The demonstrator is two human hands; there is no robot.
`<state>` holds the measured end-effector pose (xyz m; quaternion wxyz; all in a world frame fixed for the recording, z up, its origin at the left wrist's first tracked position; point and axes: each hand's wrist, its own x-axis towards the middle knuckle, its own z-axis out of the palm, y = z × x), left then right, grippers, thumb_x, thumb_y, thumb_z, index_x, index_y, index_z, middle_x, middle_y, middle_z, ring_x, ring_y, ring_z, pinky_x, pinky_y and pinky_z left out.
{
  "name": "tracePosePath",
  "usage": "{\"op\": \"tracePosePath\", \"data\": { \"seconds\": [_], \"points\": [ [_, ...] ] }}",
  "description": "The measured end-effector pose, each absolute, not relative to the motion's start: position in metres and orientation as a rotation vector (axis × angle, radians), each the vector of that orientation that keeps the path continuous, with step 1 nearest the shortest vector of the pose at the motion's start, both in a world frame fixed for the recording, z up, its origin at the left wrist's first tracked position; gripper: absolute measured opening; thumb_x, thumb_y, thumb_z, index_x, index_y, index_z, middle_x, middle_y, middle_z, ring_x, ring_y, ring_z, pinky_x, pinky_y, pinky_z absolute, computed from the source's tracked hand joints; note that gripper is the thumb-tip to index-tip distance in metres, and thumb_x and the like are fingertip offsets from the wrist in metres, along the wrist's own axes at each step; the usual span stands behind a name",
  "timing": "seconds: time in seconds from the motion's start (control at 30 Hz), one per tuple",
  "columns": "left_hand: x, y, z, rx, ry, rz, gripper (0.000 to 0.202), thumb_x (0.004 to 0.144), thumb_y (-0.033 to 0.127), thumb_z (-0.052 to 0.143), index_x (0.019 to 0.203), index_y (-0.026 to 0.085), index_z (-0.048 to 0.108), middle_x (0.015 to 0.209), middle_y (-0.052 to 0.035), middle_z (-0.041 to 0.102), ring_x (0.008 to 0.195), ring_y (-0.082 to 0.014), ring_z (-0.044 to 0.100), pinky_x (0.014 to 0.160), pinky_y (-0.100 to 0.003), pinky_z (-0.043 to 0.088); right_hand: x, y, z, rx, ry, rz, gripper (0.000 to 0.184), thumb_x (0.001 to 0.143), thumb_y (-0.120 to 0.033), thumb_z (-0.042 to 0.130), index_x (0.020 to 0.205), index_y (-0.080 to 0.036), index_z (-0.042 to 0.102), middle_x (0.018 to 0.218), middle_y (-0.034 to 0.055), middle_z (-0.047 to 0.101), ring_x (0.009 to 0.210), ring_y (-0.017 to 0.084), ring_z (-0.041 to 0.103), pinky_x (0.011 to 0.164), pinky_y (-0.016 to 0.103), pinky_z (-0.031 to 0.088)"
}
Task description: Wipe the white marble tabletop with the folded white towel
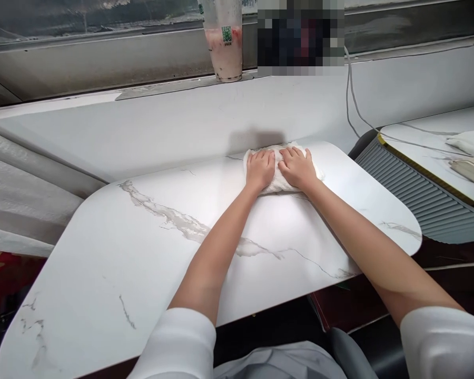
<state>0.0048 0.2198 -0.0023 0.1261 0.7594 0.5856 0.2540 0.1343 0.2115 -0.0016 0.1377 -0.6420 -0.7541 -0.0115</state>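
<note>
A folded white cloth [279, 181] lies on the white marble-patterned table [189, 263], close to its far edge by the wall. My left hand [260, 169] presses on the cloth's left part, its fingers bent over the fabric. Beside it, my right hand [297, 167] grips the right part, thumb pointing toward the left hand. Both arms reach forward across the tabletop. The palms and the cloth beneath them are hidden.
On the window ledge above stands a plastic cup [225, 52] with a pink drink. A pleated grey-sided second table [430, 173] is at right, with a cable [349, 89] running down to it. A white curtain [19, 195] hangs at left.
</note>
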Motion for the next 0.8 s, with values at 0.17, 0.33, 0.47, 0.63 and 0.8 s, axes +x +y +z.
{"op": "tracePosePath", "data": {
  "seconds": [0.17, 0.33, 0.47, 0.63, 0.8],
  "points": [
    [-0.004, 0.245, -0.004, 2.226, 1.713, 0.769, 0.046, 0.105, 0.026, 0.021, 0.129, 0.025, 0.061, 0.139, 0.0003, 0.063, 0.132, -0.0153, 0.051, 0.121, -0.036, 0.025, 0.122, 0.232, -0.002, -1.837, -2.147, -0.036, 0.050, 0.093, -0.027, 0.026, 0.133, -0.015, 0.053, 0.142, 0.0163, 0.055, 0.137, 0.032, 0.040, 0.117, 0.062, 0.018],
    [-0.008, 0.255, -0.004, 2.212, 1.755, 0.776, 0.045, 0.105, 0.026, 0.023, 0.127, 0.023, 0.063, 0.135, -0.0029, 0.066, 0.127, -0.0189, 0.054, 0.115, -0.036, 0.034, 0.115, 0.245, -0.002, -1.861, -2.142, -0.060, 0.051, 0.093, -0.027, 0.025, 0.133, -0.014, 0.053, 0.136, 0.0168, 0.058, 0.132, 0.030, 0.044, 0.116, 0.058, 0.020],
    [-0.008, 0.252, -0.005, 2.233, 1.735, 0.774, 0.045, 0.104, 0.027, 0.024, 0.130, 0.023, 0.060, 0.138, -0.0020, 0.064, 0.130, -0.0182, 0.052, 0.118, -0.036, 0.030, 0.116, 0.246, -0.006, -1.837, -2.151, -0.110, 0.052, 0.094, -0.028, 0.023, 0.134, -0.015, 0.053, 0.138, 0.0175, 0.057, 0.134, 0.029, 0.042, 0.114, 0.058, 0.022],
    [-0.012, 0.236, -0.004, 2.244, 1.724, 0.733, 0.043, 0.102, 0.024, 0.030, 0.135, 0.022, 0.057, 0.142, -0.0018, 0.060, 0.135, -0.0168, 0.048, 0.122, -0.036, 0.024, 0.117, 0.231, -0.011, -1.795, -2.219, -0.125, 0.057, 0.095, -0.029, 0.022, 0.142, -0.010, 0.048, 0.143, 0.0195, 0.055, 0.139, 0.030, 0.039, 0.115, 0.061, 0.020],
    [-0.022, 0.194, -0.001, 2.247, 1.733, 0.702, 0.043, 0.101, 0.023, 0.031, 0.136, 0.021, 0.056, 0.145, -0.0019, 0.058, 0.139, -0.0165, 0.045, 0.125, -0.038, 0.019, 0.108, 0.191, -0.010, -1.817, -2.269, -0.130, 0.061, 0.096, -0.030, 0.022, 0.149, -0.006, 0.040, 0.151, 0.0226, 0.046, 0.145, 0.032, 0.035, 0.116, 0.061, 0.019]
  ]
}}
